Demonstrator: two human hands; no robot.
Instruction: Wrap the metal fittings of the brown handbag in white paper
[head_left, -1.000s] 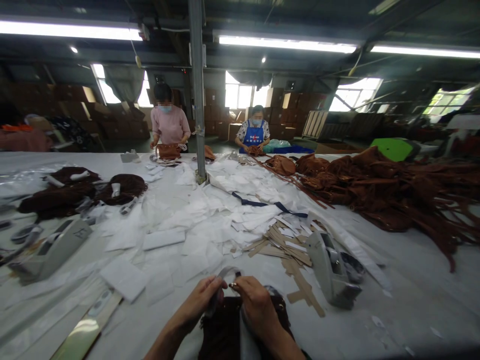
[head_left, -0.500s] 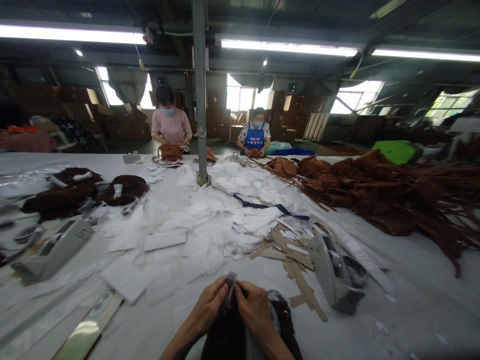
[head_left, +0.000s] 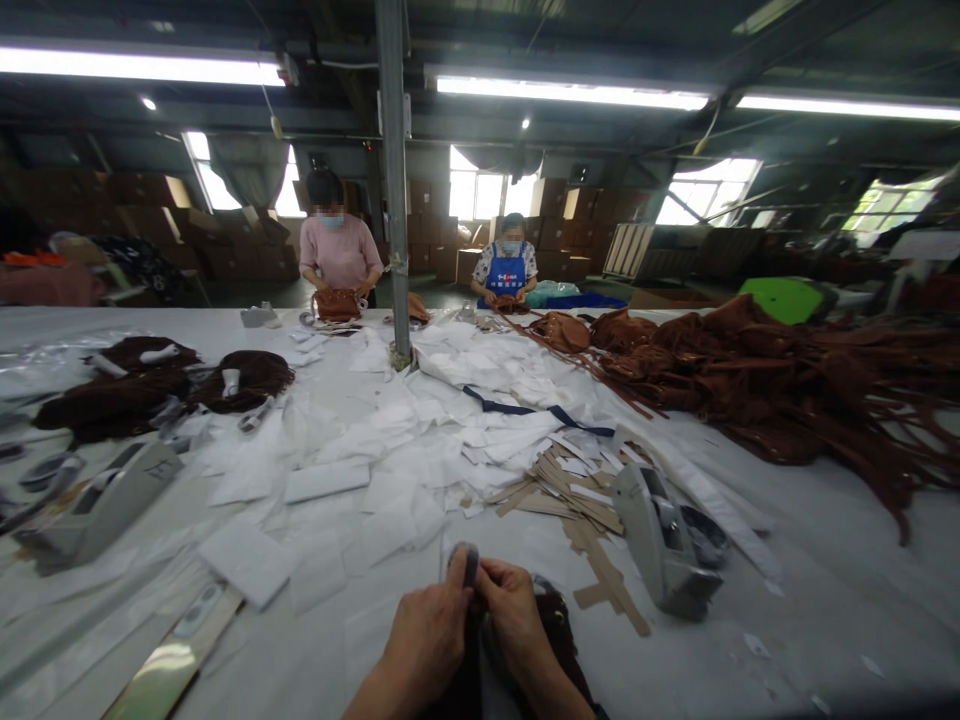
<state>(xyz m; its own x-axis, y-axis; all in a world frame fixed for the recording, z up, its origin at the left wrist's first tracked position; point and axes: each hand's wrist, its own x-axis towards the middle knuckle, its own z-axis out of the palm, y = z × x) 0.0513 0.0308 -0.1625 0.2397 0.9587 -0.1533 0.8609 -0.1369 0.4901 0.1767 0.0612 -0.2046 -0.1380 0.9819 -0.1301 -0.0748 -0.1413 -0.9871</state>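
Observation:
My left hand (head_left: 426,632) is closed, its thumb and fingers pinching a greyish wrapped loop (head_left: 470,566) that looks like part of a bag's strap. Close against it on the right, my right hand (head_left: 516,612) pinches the same piece from the side. What lies between the fingertips is partly hidden. Below both hands is a dark brown bag (head_left: 556,622) with small gold-coloured metal parts, largely covered by my hands and forearms. To the right of my hands stands a grey tape dispenser (head_left: 651,535).
White sheets (head_left: 390,440) and brown card strips (head_left: 574,495) cover the middle of the table. Dark brown bags (head_left: 120,400) and another tape dispenser (head_left: 97,505) lie left. Brown bags (head_left: 735,370) are heaped right. A post (head_left: 393,200) rises from the table; two co-workers (head_left: 340,250) handle bags beyond.
My left hand has turned and shifted slightly right, its thumb now up against the greyish loop. My right hand stays pinched beside it. The whole view has shifted a little.

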